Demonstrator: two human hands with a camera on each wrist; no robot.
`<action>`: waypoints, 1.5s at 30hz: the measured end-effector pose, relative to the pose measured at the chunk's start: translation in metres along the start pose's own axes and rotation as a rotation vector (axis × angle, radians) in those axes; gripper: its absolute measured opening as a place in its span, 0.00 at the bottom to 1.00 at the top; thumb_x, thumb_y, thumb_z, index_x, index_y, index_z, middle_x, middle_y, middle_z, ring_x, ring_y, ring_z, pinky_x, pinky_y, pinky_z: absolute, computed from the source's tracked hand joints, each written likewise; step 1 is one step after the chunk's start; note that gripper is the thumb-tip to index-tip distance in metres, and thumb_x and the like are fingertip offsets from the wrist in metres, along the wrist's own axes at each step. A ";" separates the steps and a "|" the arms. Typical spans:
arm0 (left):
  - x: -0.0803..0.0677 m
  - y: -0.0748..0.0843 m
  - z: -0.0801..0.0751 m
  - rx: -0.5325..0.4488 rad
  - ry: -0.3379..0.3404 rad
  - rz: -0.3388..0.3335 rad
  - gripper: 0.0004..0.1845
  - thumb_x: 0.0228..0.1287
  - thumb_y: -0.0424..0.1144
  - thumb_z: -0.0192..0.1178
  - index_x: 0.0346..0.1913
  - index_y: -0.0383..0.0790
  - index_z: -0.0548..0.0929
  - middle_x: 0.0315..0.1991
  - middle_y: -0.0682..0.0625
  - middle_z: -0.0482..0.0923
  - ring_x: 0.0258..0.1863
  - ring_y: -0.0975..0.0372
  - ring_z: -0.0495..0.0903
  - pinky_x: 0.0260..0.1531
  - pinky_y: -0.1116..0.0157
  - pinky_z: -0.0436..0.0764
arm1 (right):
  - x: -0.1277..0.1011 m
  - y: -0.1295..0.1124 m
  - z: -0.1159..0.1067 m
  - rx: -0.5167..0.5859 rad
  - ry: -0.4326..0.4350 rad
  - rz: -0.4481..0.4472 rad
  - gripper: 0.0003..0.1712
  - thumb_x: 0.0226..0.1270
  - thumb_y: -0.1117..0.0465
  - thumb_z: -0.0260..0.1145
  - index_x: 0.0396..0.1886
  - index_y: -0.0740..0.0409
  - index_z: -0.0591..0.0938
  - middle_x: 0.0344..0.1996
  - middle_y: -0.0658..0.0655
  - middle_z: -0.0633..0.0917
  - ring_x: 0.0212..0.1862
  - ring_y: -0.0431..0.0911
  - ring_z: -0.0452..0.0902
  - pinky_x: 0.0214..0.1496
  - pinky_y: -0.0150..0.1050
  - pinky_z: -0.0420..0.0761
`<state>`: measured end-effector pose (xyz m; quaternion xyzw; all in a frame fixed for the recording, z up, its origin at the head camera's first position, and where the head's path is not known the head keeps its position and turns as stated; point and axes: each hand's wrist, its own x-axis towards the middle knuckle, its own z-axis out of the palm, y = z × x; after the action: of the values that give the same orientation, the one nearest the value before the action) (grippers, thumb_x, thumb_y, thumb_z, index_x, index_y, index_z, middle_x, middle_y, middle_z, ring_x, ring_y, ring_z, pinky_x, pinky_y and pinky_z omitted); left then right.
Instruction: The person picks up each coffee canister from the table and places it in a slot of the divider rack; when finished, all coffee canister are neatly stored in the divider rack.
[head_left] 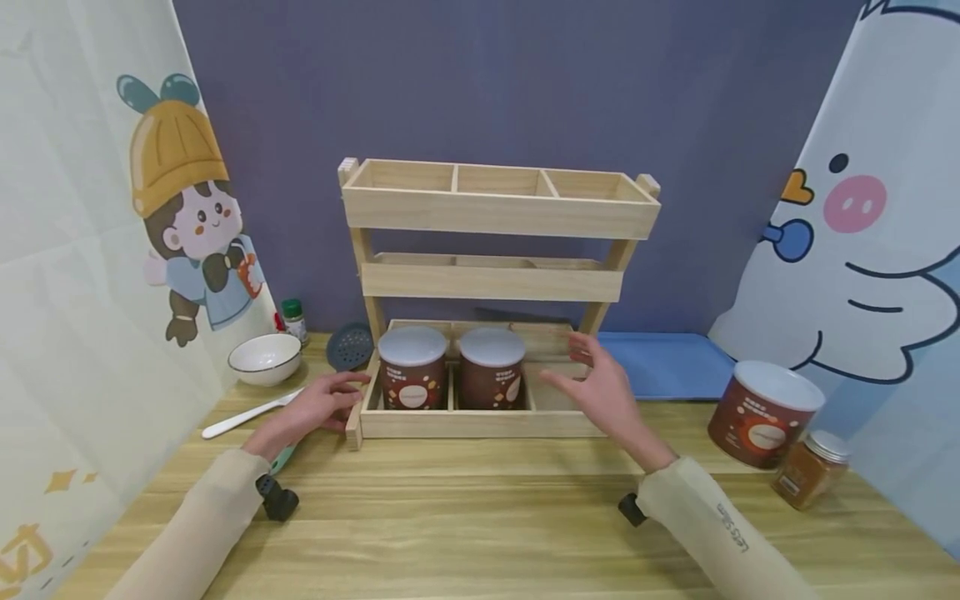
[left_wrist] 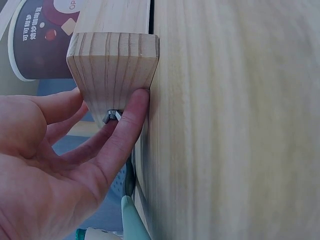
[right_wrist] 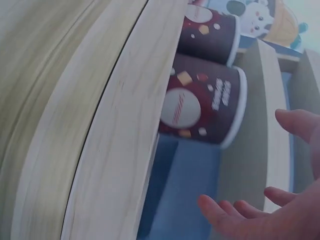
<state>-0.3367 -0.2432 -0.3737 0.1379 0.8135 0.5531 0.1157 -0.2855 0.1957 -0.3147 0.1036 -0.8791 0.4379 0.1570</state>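
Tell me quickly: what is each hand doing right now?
Left hand: open, fingertips touching the wooden rack at its left corner.
Right hand: open, holding nothing, at the rack's empty right compartment.

Lighting: bright, even, soft; faint shadows under the rack (head_left: pixel 495 283). Head view: sharp, edges bowed by wide lens. Right wrist view: motion-blurred. Left wrist view: close, slightly soft.

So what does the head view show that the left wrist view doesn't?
Only the head view shows the whole three-tier wooden rack, the right hand open by its bottom tier, a third can and a spice jar on the table, and the bowl. Only the left wrist view shows a small metal fitting under the rack's corner. Both show the left hand touching that corner.
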 end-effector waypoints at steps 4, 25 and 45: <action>-0.001 0.001 -0.001 0.003 0.000 0.007 0.26 0.81 0.35 0.48 0.76 0.29 0.60 0.52 0.34 0.80 0.42 0.56 0.84 0.39 0.57 0.85 | -0.013 0.009 -0.023 0.002 0.021 -0.004 0.54 0.61 0.37 0.74 0.78 0.55 0.61 0.74 0.59 0.67 0.70 0.57 0.66 0.61 0.56 0.75; -0.004 0.001 -0.003 0.010 0.011 0.006 0.26 0.81 0.34 0.48 0.75 0.29 0.61 0.49 0.36 0.82 0.40 0.57 0.84 0.36 0.58 0.85 | -0.082 0.055 -0.146 -0.138 0.129 0.149 0.53 0.71 0.43 0.67 0.82 0.61 0.50 0.72 0.75 0.63 0.66 0.71 0.65 0.38 0.17 0.71; -0.002 0.001 0.001 0.002 -0.002 0.011 0.27 0.81 0.35 0.48 0.76 0.29 0.60 0.50 0.36 0.82 0.42 0.56 0.84 0.37 0.58 0.85 | -0.068 0.107 -0.224 -0.417 0.173 0.336 0.58 0.72 0.35 0.60 0.77 0.75 0.46 0.69 0.86 0.54 0.64 0.81 0.55 0.53 0.73 0.67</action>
<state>-0.3343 -0.2428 -0.3728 0.1429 0.8133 0.5525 0.1133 -0.2149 0.4420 -0.2920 -0.1159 -0.9384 0.2746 0.1746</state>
